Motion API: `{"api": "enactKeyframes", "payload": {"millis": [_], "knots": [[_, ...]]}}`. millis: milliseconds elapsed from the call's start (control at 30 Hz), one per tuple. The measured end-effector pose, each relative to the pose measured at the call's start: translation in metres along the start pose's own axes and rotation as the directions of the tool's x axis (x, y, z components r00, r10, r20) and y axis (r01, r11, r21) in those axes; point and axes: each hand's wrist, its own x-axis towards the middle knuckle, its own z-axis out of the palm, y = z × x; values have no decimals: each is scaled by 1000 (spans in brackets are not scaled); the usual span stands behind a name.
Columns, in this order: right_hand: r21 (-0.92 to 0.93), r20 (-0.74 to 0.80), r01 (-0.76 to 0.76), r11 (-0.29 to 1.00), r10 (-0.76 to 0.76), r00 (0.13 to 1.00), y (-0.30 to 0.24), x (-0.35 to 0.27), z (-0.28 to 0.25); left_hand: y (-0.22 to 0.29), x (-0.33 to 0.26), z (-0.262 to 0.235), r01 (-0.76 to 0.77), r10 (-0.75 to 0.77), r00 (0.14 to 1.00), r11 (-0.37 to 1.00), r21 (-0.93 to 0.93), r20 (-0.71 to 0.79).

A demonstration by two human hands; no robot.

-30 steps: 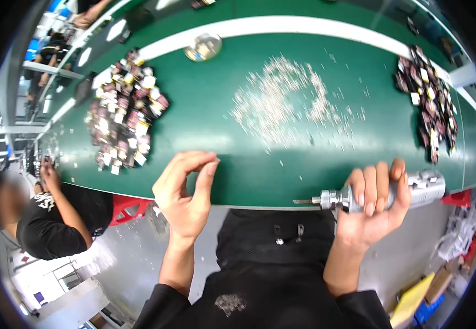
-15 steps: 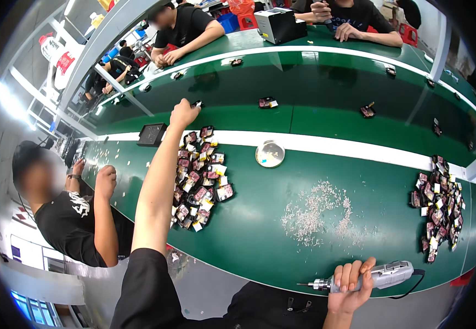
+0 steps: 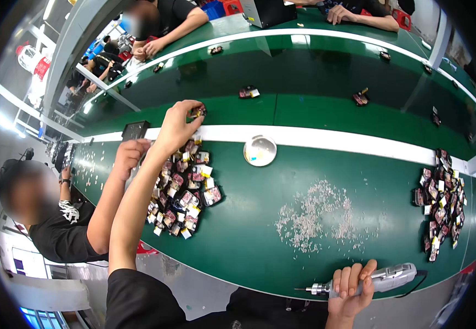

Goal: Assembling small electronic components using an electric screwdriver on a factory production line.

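My left hand (image 3: 179,127) reaches out past the white rail, its thumb and fingers closed around a small black device with a pinkish inside (image 3: 198,111) over the green belt. Just below my left forearm spreads a pile of similar black devices (image 3: 190,183) with white and yellow tabs. At the table's near edge my right hand (image 3: 352,282) is wrapped round a grey electric screwdriver (image 3: 394,277). Its bit points left. Many tiny pale screw-like pieces (image 3: 317,216) lie scattered on the green table beyond the screwdriver.
A round metal dish (image 3: 260,151) sits by the white rail (image 3: 326,140). To the right is another pile of devices (image 3: 441,205). A co-worker's hand (image 3: 131,157) is close beside my left forearm, near a black tray (image 3: 135,130). Single devices (image 3: 249,92) lie along the belt.
My left hand has drawn back a little with the device, which shows more clearly between the fingers. The co-worker's hand has moved up toward the pile. The whole view has shifted slightly.
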Motion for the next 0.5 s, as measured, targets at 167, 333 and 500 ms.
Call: {"api": "enactKeyframes", "payload": {"millis": [167,333,500], "knots": [[4,42,-30,1000,30,999,3,5,-4,148,-132,-6,-369,405,901,904,-217,155],[44,118,-80,996,74,990,10,8,6,197,-213,10,-399,495,839,842,-363,225],[71,115,-119,990,110,987,15,-4,-1,207,-221,20,-316,414,897,847,-427,156]]}}
